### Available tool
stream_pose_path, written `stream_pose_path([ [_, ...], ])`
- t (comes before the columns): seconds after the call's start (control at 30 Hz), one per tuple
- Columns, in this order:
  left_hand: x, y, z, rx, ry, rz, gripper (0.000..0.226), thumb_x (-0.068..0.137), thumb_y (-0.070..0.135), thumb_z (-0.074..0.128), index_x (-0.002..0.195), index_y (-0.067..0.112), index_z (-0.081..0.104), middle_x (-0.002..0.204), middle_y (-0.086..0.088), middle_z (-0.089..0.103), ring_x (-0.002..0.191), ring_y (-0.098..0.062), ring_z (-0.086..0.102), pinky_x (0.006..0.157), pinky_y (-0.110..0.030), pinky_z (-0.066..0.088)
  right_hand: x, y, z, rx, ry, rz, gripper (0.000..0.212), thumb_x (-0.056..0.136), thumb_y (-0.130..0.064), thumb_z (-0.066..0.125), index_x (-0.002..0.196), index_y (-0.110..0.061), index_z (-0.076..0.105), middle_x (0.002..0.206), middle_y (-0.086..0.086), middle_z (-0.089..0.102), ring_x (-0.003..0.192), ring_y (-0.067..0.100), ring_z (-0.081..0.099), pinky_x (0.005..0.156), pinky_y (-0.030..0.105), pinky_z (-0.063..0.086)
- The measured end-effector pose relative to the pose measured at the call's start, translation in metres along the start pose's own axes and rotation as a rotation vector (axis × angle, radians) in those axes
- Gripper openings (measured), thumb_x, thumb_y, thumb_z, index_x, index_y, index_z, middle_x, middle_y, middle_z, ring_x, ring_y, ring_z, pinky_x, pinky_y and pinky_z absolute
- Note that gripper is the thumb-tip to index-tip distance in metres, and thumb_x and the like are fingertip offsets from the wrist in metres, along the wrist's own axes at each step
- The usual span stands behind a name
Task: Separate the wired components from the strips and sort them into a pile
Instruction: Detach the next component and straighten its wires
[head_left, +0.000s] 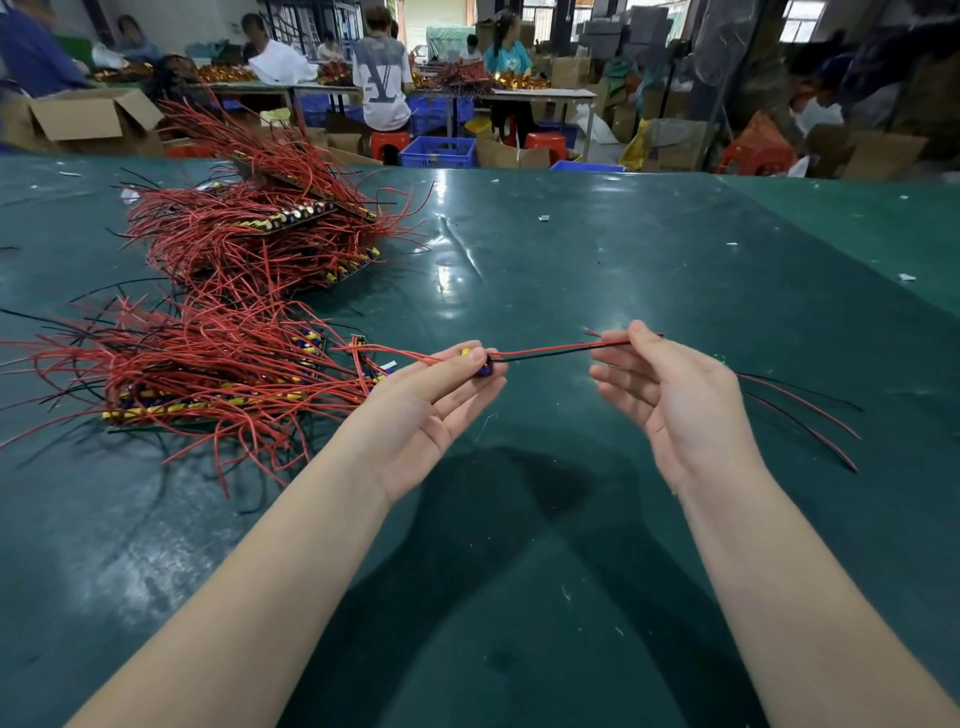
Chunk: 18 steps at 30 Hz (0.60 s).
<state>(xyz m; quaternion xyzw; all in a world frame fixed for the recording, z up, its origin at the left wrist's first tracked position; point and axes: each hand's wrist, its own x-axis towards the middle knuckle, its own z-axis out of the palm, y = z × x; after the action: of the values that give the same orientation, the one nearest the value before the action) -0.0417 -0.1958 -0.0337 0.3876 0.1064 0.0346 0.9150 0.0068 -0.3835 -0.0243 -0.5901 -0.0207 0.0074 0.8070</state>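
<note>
Left hand: my left hand (441, 400) pinches one wired component (482, 362) between thumb and fingers (470, 383), palm up. I read this as holding the small yellow-and-blue body steady so its leads can be drawn out.
Right hand: my right hand (670, 395) pinches the far end of the red and black leads (550, 351) at the fingertips. The other fingers hang loosely uncurled below, holding nothing.
Leads: taut and nearly level between the two sets of fingers, clear of the bench (597, 260). Probably stretched so the piece comes free of its neighbours.
Unsorted strips: a tangle of strips (218, 379) lies just beyond the left fingers. A few red wires run from it under the left thumb, so I cannot tell whether the component is fully detached.
Further stack: more strips (260, 228) sit well beyond the left fingers, untouched.
Sorted pile: a few loose leads (800, 410) fan out behind the right hand. I take this as the start of the pile, set on the side opposite the stock.
Stage: early, judging by how much stock remains.
</note>
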Motion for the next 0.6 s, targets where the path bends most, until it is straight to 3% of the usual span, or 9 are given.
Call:
stream_pose_path([
  [0.1, -0.001, -0.001, 0.003, 0.021, -0.007, 0.034, 0.027, 0.065, 0.004, 0.072, 0.092, 0.0, 0.065, 0.083, -0.014, 0.073, 0.08, -0.02, 0.073, 0.066, -0.023, 0.057, 0.001, 0.001, -0.001, -0.167, 0.057, -0.142, 0.025, 0.097, -0.022, 0.057, 0.083, -0.01, 0.074, 0.079, 0.005, 0.075, 0.06, 0.016, 0.068, 0.055, 0.022, 0.054],
  [0.17, -0.001, 0.0, 0.005, 0.005, -0.007, 0.057, 0.028, 0.066, 0.004, 0.072, 0.092, 0.001, 0.065, 0.083, -0.013, 0.073, 0.079, -0.02, 0.073, 0.067, -0.023, 0.057, 0.001, 0.002, 0.001, -0.145, 0.05, -0.172, 0.022, 0.096, -0.024, 0.058, 0.086, -0.011, 0.074, 0.083, 0.007, 0.075, 0.062, 0.019, 0.069, 0.058, 0.024, 0.055],
  [0.3, -0.004, -0.001, 0.009, -0.047, -0.026, 0.024, 0.026, 0.065, 0.004, 0.071, 0.091, 0.001, 0.065, 0.082, -0.013, 0.073, 0.077, -0.019, 0.073, 0.065, -0.022, 0.057, -0.003, 0.004, 0.009, 0.063, -0.193, -0.002, 0.023, 0.078, -0.029, 0.072, 0.093, -0.013, 0.073, 0.087, 0.006, 0.074, 0.066, 0.019, 0.069, 0.063, 0.024, 0.056],
  [0.4, -0.007, -0.002, 0.012, -0.041, -0.04, -0.042, 0.025, 0.066, 0.004, 0.071, 0.09, 0.0, 0.067, 0.081, -0.013, 0.073, 0.078, -0.019, 0.073, 0.065, -0.023, 0.058, -0.004, 0.01, 0.011, 0.045, -0.364, -0.01, 0.023, 0.069, -0.019, 0.073, 0.091, -0.016, 0.077, 0.085, 0.004, 0.073, 0.069, 0.017, 0.07, 0.068, 0.023, 0.056],
  [0.6, -0.009, 0.0, 0.012, -0.021, -0.044, -0.077, 0.025, 0.064, 0.004, 0.071, 0.089, -0.002, 0.068, 0.081, -0.013, 0.073, 0.078, -0.019, 0.073, 0.063, -0.022, 0.057, -0.002, 0.012, 0.009, 0.035, -0.441, -0.101, 0.017, 0.072, -0.014, 0.072, 0.087, -0.016, 0.079, 0.084, 0.007, 0.075, 0.076, 0.02, 0.072, 0.073, 0.024, 0.057],
])
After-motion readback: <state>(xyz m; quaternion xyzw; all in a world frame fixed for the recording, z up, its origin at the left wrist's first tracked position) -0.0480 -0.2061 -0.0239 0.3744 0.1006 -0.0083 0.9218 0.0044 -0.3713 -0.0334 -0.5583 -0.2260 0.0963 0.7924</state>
